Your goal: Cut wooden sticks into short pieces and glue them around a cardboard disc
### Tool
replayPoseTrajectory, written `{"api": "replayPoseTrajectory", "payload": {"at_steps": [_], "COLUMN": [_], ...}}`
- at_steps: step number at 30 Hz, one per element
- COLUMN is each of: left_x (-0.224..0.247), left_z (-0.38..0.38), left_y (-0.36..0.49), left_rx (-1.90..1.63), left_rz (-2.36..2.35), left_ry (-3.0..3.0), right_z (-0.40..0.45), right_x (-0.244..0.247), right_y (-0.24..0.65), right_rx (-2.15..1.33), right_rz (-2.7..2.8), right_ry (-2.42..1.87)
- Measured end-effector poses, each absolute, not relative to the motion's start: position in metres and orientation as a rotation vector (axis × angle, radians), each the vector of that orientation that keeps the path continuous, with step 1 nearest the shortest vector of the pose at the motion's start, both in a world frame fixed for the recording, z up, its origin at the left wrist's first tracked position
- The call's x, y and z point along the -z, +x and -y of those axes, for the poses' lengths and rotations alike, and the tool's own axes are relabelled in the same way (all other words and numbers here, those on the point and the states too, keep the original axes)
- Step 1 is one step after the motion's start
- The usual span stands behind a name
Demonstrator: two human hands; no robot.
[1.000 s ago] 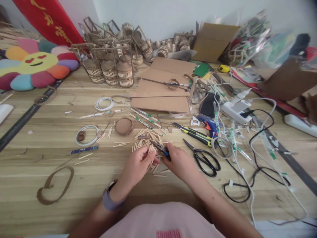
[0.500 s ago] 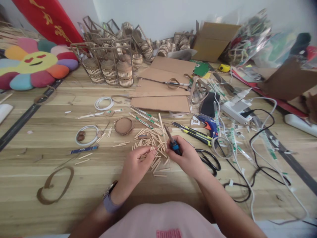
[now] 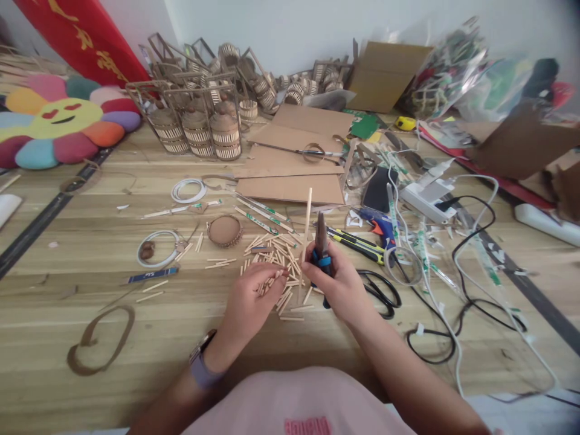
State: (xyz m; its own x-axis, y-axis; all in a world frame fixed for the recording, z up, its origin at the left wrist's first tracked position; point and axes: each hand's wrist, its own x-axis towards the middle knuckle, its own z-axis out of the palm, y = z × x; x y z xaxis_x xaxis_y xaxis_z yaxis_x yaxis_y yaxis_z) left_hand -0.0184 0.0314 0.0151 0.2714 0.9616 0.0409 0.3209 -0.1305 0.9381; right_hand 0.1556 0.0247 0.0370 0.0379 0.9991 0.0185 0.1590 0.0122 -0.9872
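My right hand (image 3: 343, 283) is closed around pliers (image 3: 322, 238) with blue-and-black handles, their jaws pointing up and away. Between its thumb and fingers it also pinches a long thin wooden stick (image 3: 307, 211), which stands nearly upright. Beside it, my left hand (image 3: 252, 297) is closed, and pale ends of short wooden sticks show at its fingertips. Below and beyond both hands lies a loose pile of short cut sticks (image 3: 283, 246). A small round brown tray (image 3: 225, 231) with a beaded-looking rim sits just past the left hand.
Scissors (image 3: 380, 294), yellow-black cutters (image 3: 357, 244) and a blue glue gun (image 3: 385, 229) lie to the right, near cables and a white power strip (image 3: 428, 199). Cardboard sheets (image 3: 290, 181) and small lidded baskets (image 3: 197, 130) stand further back. White coils (image 3: 158, 248) lie left.
The right hand has turned the pliers so the jaws point more upright. The long stick has moved slightly right and stands straighter. My left hand has barely moved.
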Motion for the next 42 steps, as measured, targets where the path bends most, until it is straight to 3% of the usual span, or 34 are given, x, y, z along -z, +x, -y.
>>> {"api": "replayPoseTrajectory", "payload": {"at_steps": [4, 10, 21, 34, 42], "left_x": [-0.019, -0.02, -0.011, -0.013, -0.017], "left_z": [-0.032, -0.035, -0.034, -0.034, -0.031], "left_y": [-0.02, -0.02, -0.017, -0.011, -0.01], "left_rx": [-0.611, -0.503, -0.585, -0.701, -0.728], "left_rz": [-1.152, -1.095, -1.006, -0.904, -0.862], "left_ry": [1.473, 1.464, 1.128, 0.684, 0.723], "right_z": [-0.029, -0.029, -0.025, -0.001, -0.002], "right_x": [-0.036, -0.034, -0.025, -0.009, -0.012], "right_y": [0.151, 0.147, 0.143, 0.145, 0.148], "right_rx": [-1.051, -1.037, -1.024, -0.782, -1.058], "right_rz": [1.278, 1.354, 1.329, 1.731, 1.555], "right_ry": [-1.338, -1.379, -1.437, -1.532, -1.527]}}
